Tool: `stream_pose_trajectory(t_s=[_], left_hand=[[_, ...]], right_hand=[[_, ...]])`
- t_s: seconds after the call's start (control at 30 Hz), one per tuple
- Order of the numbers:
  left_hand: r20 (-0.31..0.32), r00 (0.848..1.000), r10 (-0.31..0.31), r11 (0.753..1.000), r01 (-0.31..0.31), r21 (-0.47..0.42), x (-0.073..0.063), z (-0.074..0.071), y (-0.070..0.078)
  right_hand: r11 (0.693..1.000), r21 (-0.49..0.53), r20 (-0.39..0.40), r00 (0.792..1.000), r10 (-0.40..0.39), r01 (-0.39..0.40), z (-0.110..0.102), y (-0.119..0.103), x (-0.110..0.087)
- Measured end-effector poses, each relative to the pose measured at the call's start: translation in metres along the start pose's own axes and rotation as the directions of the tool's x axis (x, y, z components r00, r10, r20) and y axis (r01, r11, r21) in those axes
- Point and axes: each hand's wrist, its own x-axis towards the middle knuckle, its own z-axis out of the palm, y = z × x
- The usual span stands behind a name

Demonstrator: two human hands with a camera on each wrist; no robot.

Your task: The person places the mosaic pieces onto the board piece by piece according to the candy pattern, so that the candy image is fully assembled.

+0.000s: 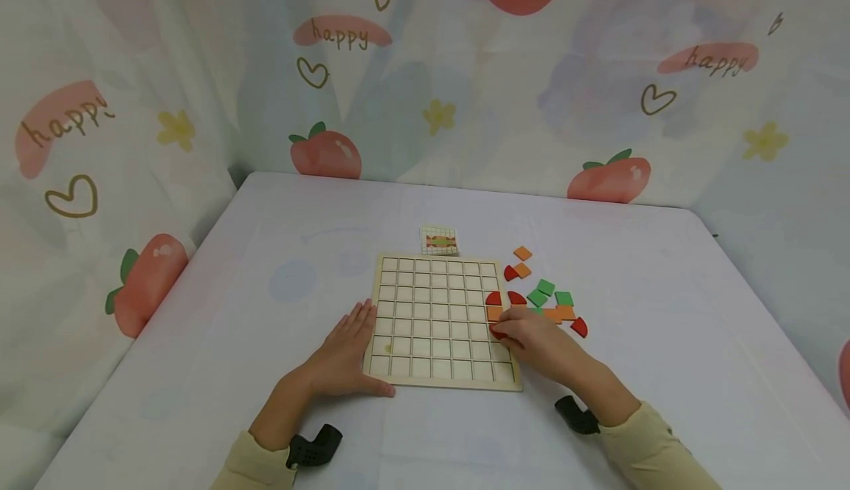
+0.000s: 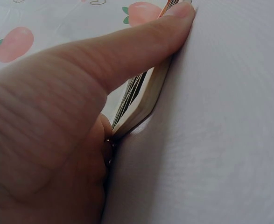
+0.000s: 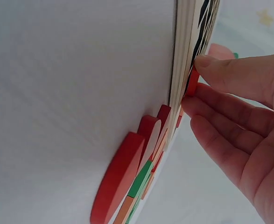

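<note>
A pale wooden grid board [image 1: 451, 384] lies on the table. My left hand [image 1: 341, 357] rests at its near left corner, fingers stretched along the left side and thumb [image 2: 141, 49] along the front edge. With thumb and fingertips my right hand [image 1: 547, 346] pinches a red rounded piece [image 3: 193, 81] at the board's rightmost column, partly hidden by the fingers. Just beyond it in that column sit an orange square [image 1: 494, 313] and a red quarter-circle [image 1: 493, 299].
Right of the board lie loose green squares [image 1: 545, 287], orange squares [image 1: 522, 253] and red quarter-circles [image 1: 579, 327], some partly behind the right hand. A small pattern card [image 1: 439, 240] lies at the board's far edge. A printed curtain [image 1: 491, 69] hangs behind the table.
</note>
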Motion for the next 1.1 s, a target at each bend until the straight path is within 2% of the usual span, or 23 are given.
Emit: stream_pose_trajectory(t_s=[0.27, 0.53, 0.83, 1.1], left_hand=[[-0.003, 1.000, -0.006, 1.000, 0.006, 0.021, 0.0006, 0.0004, -0.0016], [-0.007, 1.000, 0.006, 1.000, -0.006, 0.008, 0.0016, 0.0021, -0.0033], [-0.006, 1.000, 0.000, 1.000, 0.000, 0.012, 0.0019, 0.0026, -0.0025], [-0.003, 1.000, 0.001, 1.000, -0.001, 0.013, 0.0018, 0.0016, -0.0012]], right_hand=[[1.000, -0.022, -0.010, 1.000, 0.007, -0.007, 0.0033, -0.0013, 0.0020], [0.999, -0.015, 0.026, 0.999, 0.041, -0.041, 0.0002, -0.0033, 0.0029], [0.999, -0.010, 0.031, 0.999, 0.032, -0.032, -0.0013, -0.0004, 0.0046], [1.000, 0.010, 0.019, 1.000, -0.016, 0.015, -0.0024, 0.0037, 0.0060]])
